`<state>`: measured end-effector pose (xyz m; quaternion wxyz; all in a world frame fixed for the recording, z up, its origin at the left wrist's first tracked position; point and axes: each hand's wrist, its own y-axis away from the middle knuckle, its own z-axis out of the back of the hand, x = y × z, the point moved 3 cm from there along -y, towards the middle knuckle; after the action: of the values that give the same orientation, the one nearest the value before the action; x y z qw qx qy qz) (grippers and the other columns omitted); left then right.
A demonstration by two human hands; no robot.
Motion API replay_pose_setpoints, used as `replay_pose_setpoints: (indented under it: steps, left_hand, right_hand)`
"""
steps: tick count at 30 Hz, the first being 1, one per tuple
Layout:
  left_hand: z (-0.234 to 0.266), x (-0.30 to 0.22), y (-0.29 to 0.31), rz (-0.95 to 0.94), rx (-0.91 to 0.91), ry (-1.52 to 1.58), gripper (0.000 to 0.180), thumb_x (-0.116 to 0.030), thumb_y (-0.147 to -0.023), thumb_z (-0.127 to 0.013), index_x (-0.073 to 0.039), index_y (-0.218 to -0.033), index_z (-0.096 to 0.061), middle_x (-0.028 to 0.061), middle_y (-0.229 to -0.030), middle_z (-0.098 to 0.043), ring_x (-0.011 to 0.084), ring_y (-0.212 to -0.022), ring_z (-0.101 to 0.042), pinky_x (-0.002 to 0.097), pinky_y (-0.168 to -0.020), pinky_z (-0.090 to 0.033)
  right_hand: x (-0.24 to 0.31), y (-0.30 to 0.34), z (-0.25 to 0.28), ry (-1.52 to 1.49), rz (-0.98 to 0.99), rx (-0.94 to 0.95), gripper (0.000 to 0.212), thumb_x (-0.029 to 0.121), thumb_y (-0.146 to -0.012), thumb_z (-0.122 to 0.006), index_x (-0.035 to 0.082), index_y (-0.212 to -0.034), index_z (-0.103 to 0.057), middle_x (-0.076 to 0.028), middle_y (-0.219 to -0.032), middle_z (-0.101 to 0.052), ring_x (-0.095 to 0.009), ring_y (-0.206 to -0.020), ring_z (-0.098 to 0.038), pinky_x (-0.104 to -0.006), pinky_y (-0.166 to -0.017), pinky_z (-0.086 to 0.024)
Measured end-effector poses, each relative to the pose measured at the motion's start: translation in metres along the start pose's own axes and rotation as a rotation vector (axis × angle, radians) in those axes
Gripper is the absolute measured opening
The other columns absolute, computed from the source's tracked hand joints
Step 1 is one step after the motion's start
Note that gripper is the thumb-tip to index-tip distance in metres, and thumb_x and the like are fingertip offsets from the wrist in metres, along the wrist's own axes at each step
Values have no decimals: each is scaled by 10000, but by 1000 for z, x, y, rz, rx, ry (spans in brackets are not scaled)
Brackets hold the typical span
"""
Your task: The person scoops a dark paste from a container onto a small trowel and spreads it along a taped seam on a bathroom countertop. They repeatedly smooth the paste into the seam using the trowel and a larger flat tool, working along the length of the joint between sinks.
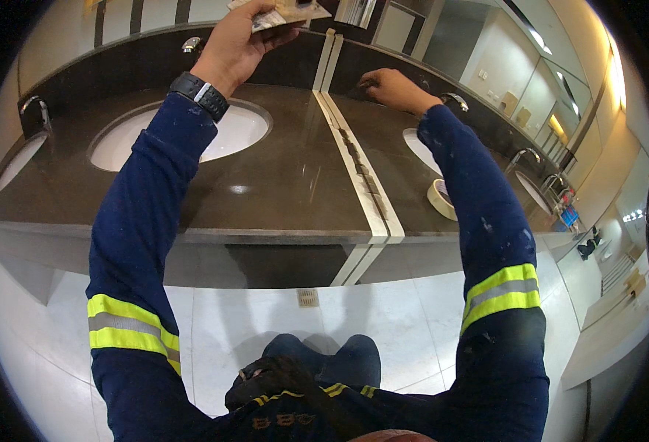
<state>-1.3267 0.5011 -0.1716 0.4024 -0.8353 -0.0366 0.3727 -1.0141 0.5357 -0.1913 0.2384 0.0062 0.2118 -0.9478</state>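
At the top edge, my left hand (pixel 239 43) grips a flat whitish board (pixel 280 16) with smears and a dark lump on it; the frame cuts off its top. My right hand (pixel 396 90) is at the back of the counter, against the dark backsplash, right of the taped joint. Its fingers are curled together, and whatever they may hold is hidden. Between my arms, two pale strips of masking tape (pixel 379 225) run from the counter's front edge to the backsplash. A rough dark joint (pixel 360 163) lies between them.
A roll of masking tape (pixel 442 200) lies by my right forearm. White basins (pixel 247 131) with chrome taps (pixel 37 110) are set into the dark brown counter (pixel 287 191). A blue container (pixel 569 216) stands at the far right end. Mirrors (pixel 479 66) line the wall.
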Motion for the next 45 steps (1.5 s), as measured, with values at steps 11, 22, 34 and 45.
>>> replay_pose_setpoints:
  steps: [11,22,34,45]
  left_hand:
    - [-4,19,4,45,-68,-138,246,-268,-1055,-500,-140,-1181,-669,8,-1056,-729,145,-929,-689,357,-781,-579]
    - [-2,20,-1,19,-88,-133,202,-221,-1032,-532,-86,-1062,-679,37,-894,-715,160,-765,-698,345,-704,-607]
    - [-6,15,10,-20,-87,-195,208,-213,-1025,-536,-73,-1083,-679,41,-957,-718,151,-832,-701,325,-758,-601]
    - [1,23,9,1,-84,-244,214,-239,-1037,-543,-95,-1085,-694,23,-962,-725,133,-822,-692,313,-730,-583]
  right_hand:
    - [-24,-49,-82,23,-210,206,379,108,-1002,-553,80,-1366,-658,-172,-1369,-655,-332,-1251,-632,-438,-1109,-479]
    - [-14,-52,-79,-102,-152,284,336,131,-946,-559,49,-1215,-743,-127,-1164,-743,-251,-1076,-667,-368,-1009,-493]
    - [22,-31,-50,-32,-87,399,419,214,-960,-579,39,-1324,-688,-138,-1213,-724,-243,-1012,-662,-359,-924,-532]
    - [40,-16,-35,-1,-171,504,470,206,-923,-583,33,-1351,-670,-149,-1176,-723,-247,-890,-655,-362,-826,-549]
